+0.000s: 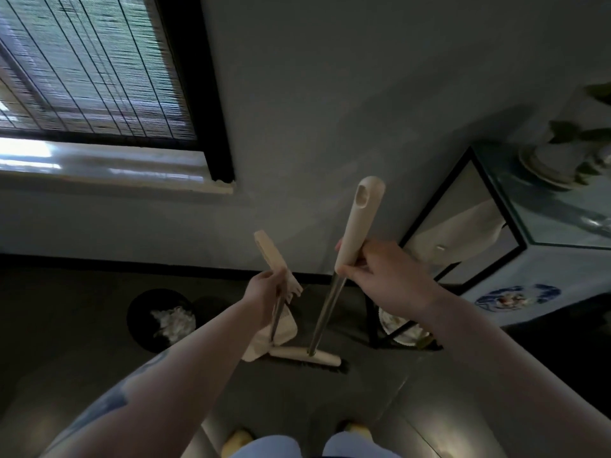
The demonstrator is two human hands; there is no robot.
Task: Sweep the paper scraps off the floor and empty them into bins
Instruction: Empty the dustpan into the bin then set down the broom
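Note:
My left hand (264, 290) grips the upright handle of a cream dustpan (277, 335), whose pan hangs just above the dark floor. My right hand (380, 269) holds the cream grip of a broom (325, 312); its metal pole runs down to the broom head (310, 357) on the floor, right beside the dustpan. A round black bin (139, 322) stands on the floor to the left of the dustpan, with white paper scraps (173, 320) inside it.
A grey wall with a black skirting lies straight ahead, with a window and blind (92, 71) at upper left. A black-framed glass cabinet (496, 233) stands at right, a plant pot (549, 160) on top. My feet (236, 441) show at the bottom.

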